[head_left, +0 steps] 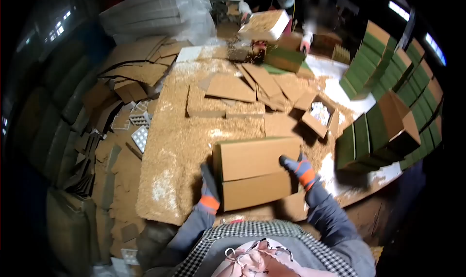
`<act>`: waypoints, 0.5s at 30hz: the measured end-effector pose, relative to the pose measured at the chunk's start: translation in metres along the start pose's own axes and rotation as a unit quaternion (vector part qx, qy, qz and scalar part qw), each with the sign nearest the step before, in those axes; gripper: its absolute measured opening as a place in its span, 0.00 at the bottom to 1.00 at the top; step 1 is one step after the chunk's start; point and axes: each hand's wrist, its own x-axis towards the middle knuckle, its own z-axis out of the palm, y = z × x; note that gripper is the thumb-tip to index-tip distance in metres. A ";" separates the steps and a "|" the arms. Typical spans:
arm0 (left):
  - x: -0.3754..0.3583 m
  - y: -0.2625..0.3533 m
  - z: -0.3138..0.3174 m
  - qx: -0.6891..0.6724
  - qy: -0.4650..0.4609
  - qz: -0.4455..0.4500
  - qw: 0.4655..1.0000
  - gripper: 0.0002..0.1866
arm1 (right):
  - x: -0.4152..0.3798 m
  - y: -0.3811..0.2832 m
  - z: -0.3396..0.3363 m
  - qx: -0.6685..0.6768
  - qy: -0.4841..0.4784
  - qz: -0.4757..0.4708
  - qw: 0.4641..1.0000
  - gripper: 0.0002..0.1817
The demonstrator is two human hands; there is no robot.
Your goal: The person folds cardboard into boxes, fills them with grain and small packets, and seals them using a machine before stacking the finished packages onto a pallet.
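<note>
A cardboard box (pixel 256 163) with brown top flaps folded together is held between my two gloved hands at the near edge of the table. My left hand (pixel 209 190) presses flat along its left side, where a strip of green shows. The right hand (pixel 300 171) grips the right end, thumb on the top face and the other fingers partly hidden. Both gloves are dark with orange bands. Just beyond the box lie flat cardboard pieces (pixel 230 87) and a small open carton (pixel 315 124) with white bits inside.
Brown shavings cover much of the table (pixel 165 146). Green-and-brown boxes (pixel 357 141) stand stacked along the right side. Across the table, a co-worker (pixel 276 0) holds a shallow tray (pixel 264 25) of shavings. Egg trays (pixel 140 138) and cardboard scraps litter the left floor.
</note>
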 end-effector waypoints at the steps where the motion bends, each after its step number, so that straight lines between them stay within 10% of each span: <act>1: 0.008 -0.005 0.001 -0.034 0.037 -0.027 0.998 0.32 | -0.009 -0.006 -0.010 -0.034 -0.003 0.032 0.999 0.22; 3: 0.044 -0.012 0.018 -0.100 0.152 -0.088 0.979 0.33 | -0.033 -0.001 -0.020 -0.013 0.061 -0.155 0.986 0.24; 4: 0.050 -0.013 0.021 -0.116 0.181 -0.109 0.970 0.34 | -0.031 0.026 -0.040 -0.346 0.043 -0.250 0.903 0.25; 5: 0.057 -0.014 0.024 -0.132 0.212 -0.129 0.960 0.34 | -0.032 0.063 -0.058 -0.633 0.012 -0.312 0.708 0.26; 6: 0.055 -0.019 0.018 -0.263 0.174 -0.216 0.924 0.35 | -0.034 0.087 -0.045 -0.363 0.016 -0.243 0.899 0.29; 7: 0.055 -0.024 0.015 -0.383 0.132 -0.294 0.866 0.37 | -0.017 0.104 -0.050 -0.595 -0.119 -0.273 0.747 0.28; 9: 0.032 0.009 0.029 -0.175 0.027 -0.293 0.940 0.38 | 0.038 0.158 -0.072 -0.464 -0.109 -0.285 0.831 0.25; 12: 0.032 0.012 0.043 -0.369 0.131 -0.359 0.847 0.37 | 0.155 0.078 -0.027 -0.048 0.057 -0.168 0.983 0.20; 15: 0.028 -0.001 0.043 -0.319 0.078 -0.360 0.873 0.37 | 0.319 0.104 -0.039 -0.262 0.036 -0.068 0.962 0.20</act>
